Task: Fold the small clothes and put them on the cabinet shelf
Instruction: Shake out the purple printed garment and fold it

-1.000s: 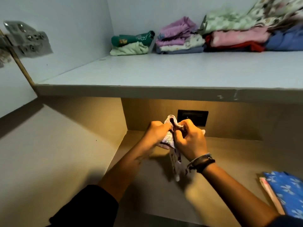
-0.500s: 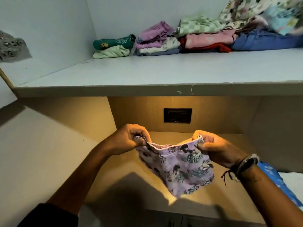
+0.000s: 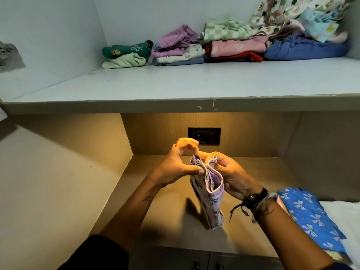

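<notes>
A small purple printed garment (image 3: 211,199) hangs doubled over above the lit lower counter (image 3: 175,227). My left hand (image 3: 178,162) pinches its top edge from the left. From the right, my right hand (image 3: 228,172) grips the same top edge, so both hands meet at the waistband. On the pale cabinet shelf (image 3: 194,84) above, folded clothes sit along the back wall: a green pile (image 3: 125,54), a purple and cream pile (image 3: 178,48), and a pink and red pile (image 3: 236,48).
A loose heap of patterned and blue clothes (image 3: 303,30) fills the shelf's far right. A blue cloth with white bows (image 3: 311,217) lies on the counter at the right. A black wall socket (image 3: 204,136) sits behind my hands. Cabinet walls close in left and right.
Half a second ago the garment was stretched wide between my hands; they have since come together, folding it in half so it hangs narrow.
</notes>
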Available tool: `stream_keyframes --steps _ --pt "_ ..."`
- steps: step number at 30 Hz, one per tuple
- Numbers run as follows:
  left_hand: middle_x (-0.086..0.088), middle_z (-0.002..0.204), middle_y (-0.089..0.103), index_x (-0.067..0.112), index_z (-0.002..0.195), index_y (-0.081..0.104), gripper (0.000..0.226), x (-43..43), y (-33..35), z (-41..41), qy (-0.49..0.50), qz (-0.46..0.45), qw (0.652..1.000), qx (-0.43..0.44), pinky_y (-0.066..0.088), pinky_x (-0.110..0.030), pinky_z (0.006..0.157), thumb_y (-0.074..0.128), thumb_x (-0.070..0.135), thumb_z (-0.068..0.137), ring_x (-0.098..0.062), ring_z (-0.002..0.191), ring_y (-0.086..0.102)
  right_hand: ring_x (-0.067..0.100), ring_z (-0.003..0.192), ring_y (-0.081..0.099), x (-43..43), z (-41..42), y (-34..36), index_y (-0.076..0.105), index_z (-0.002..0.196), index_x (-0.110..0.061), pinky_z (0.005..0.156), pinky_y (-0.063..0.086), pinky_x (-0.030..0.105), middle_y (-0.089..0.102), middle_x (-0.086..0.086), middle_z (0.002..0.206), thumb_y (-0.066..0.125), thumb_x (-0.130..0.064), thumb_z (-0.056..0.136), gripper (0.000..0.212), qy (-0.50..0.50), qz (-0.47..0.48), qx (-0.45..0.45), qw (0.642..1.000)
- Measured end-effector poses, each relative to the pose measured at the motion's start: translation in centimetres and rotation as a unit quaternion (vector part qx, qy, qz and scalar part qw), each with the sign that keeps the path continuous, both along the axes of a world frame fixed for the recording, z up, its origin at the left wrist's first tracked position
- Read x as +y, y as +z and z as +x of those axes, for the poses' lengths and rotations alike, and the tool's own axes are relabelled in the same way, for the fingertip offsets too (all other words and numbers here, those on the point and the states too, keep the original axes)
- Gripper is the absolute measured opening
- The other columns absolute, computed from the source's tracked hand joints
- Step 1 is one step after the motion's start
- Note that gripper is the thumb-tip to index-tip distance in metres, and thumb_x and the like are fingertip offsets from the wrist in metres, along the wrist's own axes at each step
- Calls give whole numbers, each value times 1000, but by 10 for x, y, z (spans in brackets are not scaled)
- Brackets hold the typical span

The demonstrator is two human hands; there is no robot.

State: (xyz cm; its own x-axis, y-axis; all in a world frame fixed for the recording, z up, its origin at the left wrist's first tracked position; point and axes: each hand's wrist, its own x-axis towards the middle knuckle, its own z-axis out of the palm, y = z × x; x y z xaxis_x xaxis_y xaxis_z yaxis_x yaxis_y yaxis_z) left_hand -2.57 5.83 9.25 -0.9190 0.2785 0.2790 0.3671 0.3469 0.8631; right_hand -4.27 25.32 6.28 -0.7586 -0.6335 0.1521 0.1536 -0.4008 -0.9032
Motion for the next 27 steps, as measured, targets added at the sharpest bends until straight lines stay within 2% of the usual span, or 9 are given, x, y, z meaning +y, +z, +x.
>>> stream_keyframes --steps 2,5,8,12,17,19,22,25,27 --pt "1 145 36 41 104 50 61 2 -3 -2 46 -33 998 -12 36 -12 91 89 27 60 -16 127 42 26 89 66 3 -2 -2 58 93 -3 75 58 30 62 20 119 83 -23 70 40 47 -16 -18 999" --pt "-1 156 20 50 125 33 89 4 -9 -4 59 -36 996 -49 30 -6 88 89 16 65 -18 138 30 22 82 67 3 -4 1 57 92 -5 73 57 29 67 15 97 81 -20 73 34 116 -25 -23 993" --pt "-3 161 11 36 150 12 121 1 -15 -10 50 -41 994 -82 30 -23 100 91 34 59 -21 144 24 26 82 59 2 -10 3 57 93 -7 75 53 34 56 19 98 82 -22 73 35 126 24 6 992" --pt "-3 161 15 29 153 9 151 -4 -16 -14 54 12 992 -112 36 -36 105 80 76 29 -22 140 34 20 79 61 5 -18 8 59 88 -10 71 55 28 61 10 90 82 -18 69 31 96 64 26 993" --pt "0 129 62 17 135 47 114 -20 -28 -8 6 125 971 -206 50 -37 100 75 79 43 -13 116 61 12 71 53 5 -35 2 55 83 -13 64 48 24 54 4 77 79 -9 73 26 -161 164 139 963" --pt "1 115 67 8 128 54 88 -17 -29 -9 -17 90 980 -177 55 -27 89 86 50 59 -12 107 65 6 63 49 4 -41 4 53 79 -15 60 45 20 53 -8 68 74 1 78 26 -220 173 172 945" --pt "-4 95 66 11 103 63 42 -2 -28 -29 63 38 996 -58 54 -30 75 78 -4 66 -15 89 63 11 66 51 7 -49 12 54 81 -18 63 46 26 55 -8 67 70 1 82 25 -247 185 200 930" --pt "2 79 61 26 81 58 35 11 -33 -46 133 16 991 -1 45 -30 66 61 -7 71 -9 73 55 22 79 54 19 -53 14 55 85 -19 74 50 42 56 7 83 60 8 82 28 -224 186 201 935" --pt "-1 83 64 20 83 59 28 18 -52 -38 113 29 993 -24 48 -30 67 64 -6 75 -10 75 57 18 80 53 29 -44 3 53 91 -19 74 48 35 53 9 87 60 5 76 29 -196 213 194 937"
